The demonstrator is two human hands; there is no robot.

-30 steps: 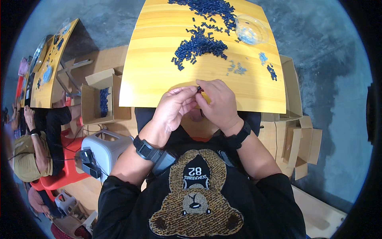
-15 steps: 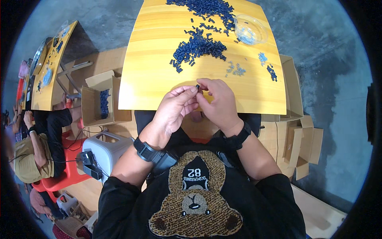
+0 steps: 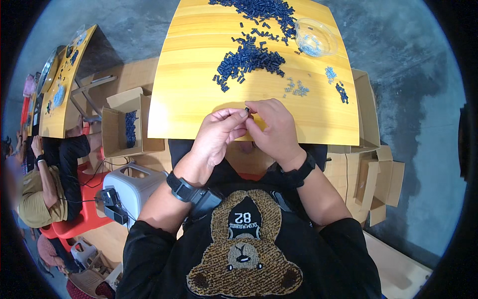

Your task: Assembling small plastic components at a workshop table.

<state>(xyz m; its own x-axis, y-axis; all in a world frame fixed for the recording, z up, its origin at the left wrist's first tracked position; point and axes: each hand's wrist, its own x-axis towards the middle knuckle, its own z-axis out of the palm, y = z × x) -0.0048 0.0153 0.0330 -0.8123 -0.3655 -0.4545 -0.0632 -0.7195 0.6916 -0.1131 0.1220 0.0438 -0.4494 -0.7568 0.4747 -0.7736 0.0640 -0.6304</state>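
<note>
Over the near edge of the yellow table [image 3: 184,109], my left hand [image 3: 219,132] pinches a small dark plastic piece [image 3: 247,109] between thumb and forefinger. My right hand [image 3: 274,127] meets it there, thumb and forefinger closed on the same piece, which the fingers mostly hide. Beyond my hands lies a heap of small dark pieces [image 3: 254,59], with a larger dark heap [image 3: 269,10] behind it. A scatter of small pale clear pieces [image 3: 297,88] is to the right, nearest my right hand.
A clear round tub [image 3: 326,37] with small pale pieces stands at the far right. Near the right edge are little piles of pale pieces [image 3: 330,74] and dark pieces [image 3: 342,93]. Cardboard boxes [image 3: 140,122] flank the table. A grey stool [image 3: 132,187] and a seated person [image 3: 42,194] are on the left.
My hands stay together on the small dark piece; the right fingers shift slightly around it. The heaps have not visibly changed.
</note>
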